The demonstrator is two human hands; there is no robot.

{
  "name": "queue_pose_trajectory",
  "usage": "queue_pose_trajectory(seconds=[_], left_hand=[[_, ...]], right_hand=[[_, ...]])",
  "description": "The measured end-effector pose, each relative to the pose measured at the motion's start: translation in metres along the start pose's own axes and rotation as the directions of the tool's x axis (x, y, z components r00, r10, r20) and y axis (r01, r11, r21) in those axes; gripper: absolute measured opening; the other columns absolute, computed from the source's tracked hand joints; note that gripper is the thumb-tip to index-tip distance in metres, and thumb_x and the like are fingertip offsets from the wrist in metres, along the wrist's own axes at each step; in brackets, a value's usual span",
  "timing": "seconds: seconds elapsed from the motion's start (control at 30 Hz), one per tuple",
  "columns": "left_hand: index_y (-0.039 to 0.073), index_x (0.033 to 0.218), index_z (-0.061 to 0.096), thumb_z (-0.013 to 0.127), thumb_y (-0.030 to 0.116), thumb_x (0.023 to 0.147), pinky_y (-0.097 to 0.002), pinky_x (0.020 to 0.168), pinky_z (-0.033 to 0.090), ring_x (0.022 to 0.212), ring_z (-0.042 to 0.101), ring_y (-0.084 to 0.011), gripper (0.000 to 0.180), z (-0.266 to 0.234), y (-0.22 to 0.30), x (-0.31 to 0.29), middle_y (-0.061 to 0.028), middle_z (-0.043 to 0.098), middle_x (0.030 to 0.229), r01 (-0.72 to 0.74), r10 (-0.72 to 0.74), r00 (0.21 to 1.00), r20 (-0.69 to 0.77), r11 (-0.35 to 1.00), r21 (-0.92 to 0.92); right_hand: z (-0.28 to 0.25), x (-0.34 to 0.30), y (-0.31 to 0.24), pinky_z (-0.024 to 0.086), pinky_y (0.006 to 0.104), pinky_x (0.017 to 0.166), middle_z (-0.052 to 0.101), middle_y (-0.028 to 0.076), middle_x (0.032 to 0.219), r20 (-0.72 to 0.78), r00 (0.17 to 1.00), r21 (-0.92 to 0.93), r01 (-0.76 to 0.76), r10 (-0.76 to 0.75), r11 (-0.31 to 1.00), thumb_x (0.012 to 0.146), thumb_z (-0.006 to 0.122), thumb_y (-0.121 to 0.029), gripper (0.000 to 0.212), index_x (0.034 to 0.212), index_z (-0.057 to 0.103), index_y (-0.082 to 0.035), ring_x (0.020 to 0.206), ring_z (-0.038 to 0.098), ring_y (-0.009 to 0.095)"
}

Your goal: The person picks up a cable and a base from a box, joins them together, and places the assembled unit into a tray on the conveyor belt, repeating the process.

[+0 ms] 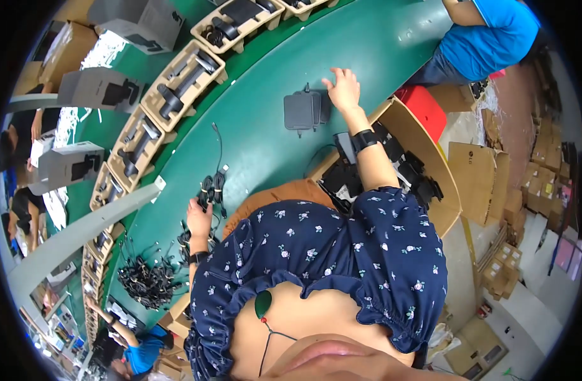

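On the green worktop, my right hand (343, 90) reaches out with its fingers spread, holding nothing. Just left of it lie a few flat, square black devices (302, 111) with small tabs at their edges, grouped close together. My left hand (199, 217) is closed at the lower end of a coiled black cable (206, 189); its fingertips are partly hidden. A second cable coil (218, 190) lies right beside that one, and a loose cable end stretches away from them. A large heap of black cables (146, 280) sits left of my left forearm.
An open cardboard box (444, 181) of black parts stands under my right arm, with a red bin (423, 111) behind it. Moulded trays (183, 86) of black parts line the far side, beside a grey post (81, 235). Co-workers in blue shirts are at right and lower left.
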State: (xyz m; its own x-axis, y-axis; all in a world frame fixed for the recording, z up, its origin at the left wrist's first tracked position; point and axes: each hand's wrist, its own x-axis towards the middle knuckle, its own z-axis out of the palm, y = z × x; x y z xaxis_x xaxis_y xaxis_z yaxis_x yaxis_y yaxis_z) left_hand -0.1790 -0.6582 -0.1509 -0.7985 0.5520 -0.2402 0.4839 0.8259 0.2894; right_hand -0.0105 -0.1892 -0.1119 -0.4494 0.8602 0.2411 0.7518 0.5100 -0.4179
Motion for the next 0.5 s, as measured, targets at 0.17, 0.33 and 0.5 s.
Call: queue_pose_trajectory(seconds=[0.17,0.33,0.5], left_hand=[[0.003,0.104,0.043,0.067,0.022,0.069,-0.0421,0.071,0.044,0.080,0.054,-0.0346,0.046,0.003,-0.001,-0.010,-0.0154,0.056,0.085,0.013,-0.013,0.999,-0.030,1.000,-0.015],[0.004,0.106,0.043,0.067,0.022,0.070,-0.0415,0.071,0.044,0.079,0.054,-0.0336,0.046,0.002,-0.002,-0.016,-0.0140,0.056,0.081,0.023,-0.026,0.999,-0.043,0.998,-0.063],[0.001,0.105,0.039,0.070,0.029,0.069,-0.0399,0.068,0.045,0.076,0.056,-0.0344,0.055,0.003,-0.004,-0.023,-0.0134,0.058,0.070,0.082,-0.083,0.997,0.000,0.986,-0.145]], right_hand=[[-0.020,-0.038,-0.012,0.034,0.0499,0.090,0.037,0.013,0.128,0.430,0.817,-0.153,0.486,-0.385,0.860,0.059,0.072,-0.044,0.080,0.127,0.039,-0.018,0.118,0.036,0.031],[-0.003,-0.059,-0.041,0.029,0.0530,0.094,0.031,0.015,0.133,0.651,0.556,-0.130,0.752,-0.516,0.646,0.052,0.077,-0.042,0.096,0.134,0.029,-0.024,0.126,0.026,0.032],[0.013,-0.042,-0.065,0.031,0.0437,0.093,0.040,0.016,0.122,0.687,0.634,-0.298,0.691,-0.355,0.658,0.047,0.079,-0.047,0.112,0.137,0.021,-0.016,0.114,0.037,0.029]])
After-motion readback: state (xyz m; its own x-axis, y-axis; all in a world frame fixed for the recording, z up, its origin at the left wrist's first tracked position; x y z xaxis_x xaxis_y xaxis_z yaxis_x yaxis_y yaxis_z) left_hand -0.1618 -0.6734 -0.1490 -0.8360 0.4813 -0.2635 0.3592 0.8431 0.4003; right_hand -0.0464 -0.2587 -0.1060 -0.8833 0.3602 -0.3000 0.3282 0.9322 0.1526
